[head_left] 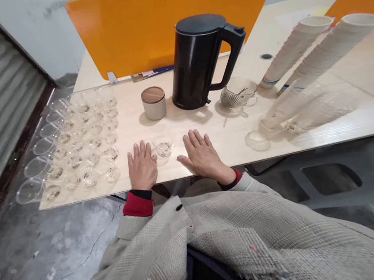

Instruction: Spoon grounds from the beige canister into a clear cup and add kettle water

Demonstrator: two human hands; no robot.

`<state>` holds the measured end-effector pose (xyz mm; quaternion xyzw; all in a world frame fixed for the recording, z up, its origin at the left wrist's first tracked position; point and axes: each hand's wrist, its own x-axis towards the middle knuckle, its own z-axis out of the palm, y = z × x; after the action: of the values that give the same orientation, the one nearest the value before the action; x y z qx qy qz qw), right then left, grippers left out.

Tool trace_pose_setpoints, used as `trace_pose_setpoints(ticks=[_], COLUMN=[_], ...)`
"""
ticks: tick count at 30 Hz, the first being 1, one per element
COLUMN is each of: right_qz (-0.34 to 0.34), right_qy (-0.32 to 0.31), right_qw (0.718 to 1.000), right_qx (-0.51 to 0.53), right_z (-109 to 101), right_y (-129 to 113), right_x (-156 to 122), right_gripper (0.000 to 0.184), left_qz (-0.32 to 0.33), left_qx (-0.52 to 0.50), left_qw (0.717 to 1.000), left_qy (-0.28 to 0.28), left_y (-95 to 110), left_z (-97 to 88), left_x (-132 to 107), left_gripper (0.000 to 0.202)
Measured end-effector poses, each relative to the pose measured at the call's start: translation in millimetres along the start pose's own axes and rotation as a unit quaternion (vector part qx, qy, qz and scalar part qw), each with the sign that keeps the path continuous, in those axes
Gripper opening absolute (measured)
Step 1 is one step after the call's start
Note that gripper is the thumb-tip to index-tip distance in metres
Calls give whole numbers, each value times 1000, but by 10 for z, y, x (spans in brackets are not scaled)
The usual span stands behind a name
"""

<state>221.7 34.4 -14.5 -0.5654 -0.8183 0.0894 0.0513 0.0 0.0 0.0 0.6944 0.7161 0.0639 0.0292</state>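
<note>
Faintly marked kettle [192, 67], cup [163, 148] between 2 hands [142, 166] [204, 155]

One bench [131, 131] carries one black kettle [191, 65], one lidded canister [154, 106], one ribbed glass cup [232, 98], two paper-cup stacks [295, 49], one lone clear cup [164, 149] and massed clear cups [93, 160] too crowded to count; one left hand [142, 167], one right hand [204, 156] and two orange panels [139, 28] also appear.

Behind the left grip [141, 165] and right grip [204, 155], red-and-black cuffs [137, 204] edged a grey checked coat [230, 228] with a dark button [179, 207].
</note>
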Motion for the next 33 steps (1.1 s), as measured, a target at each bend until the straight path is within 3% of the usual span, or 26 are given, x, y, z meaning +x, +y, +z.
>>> trace_pose_setpoints(ticks=[17, 21, 25, 33], right_qz=[-7, -12, -36, -54], right_qy=[16, 36, 94, 135], right_qw=[999, 991, 962, 914], right_qx=[27, 127, 252, 378], right_z=[40, -2, 12, 163], right_y=[62, 93, -26, -348], right_x=[19, 124, 309, 527], right_gripper=[86, 103, 121, 87], left_qz=[-2, 3, 5, 8], left_qx=[4, 1, -6, 3], left_qw=[1000, 1000, 1000, 999], left_qy=[4, 11, 28, 42], left_y=[15, 17, 4, -13], left_z=[-4, 17, 49, 100], left_x=[-4, -16, -31, -40], left_gripper=[61, 61, 61, 58])
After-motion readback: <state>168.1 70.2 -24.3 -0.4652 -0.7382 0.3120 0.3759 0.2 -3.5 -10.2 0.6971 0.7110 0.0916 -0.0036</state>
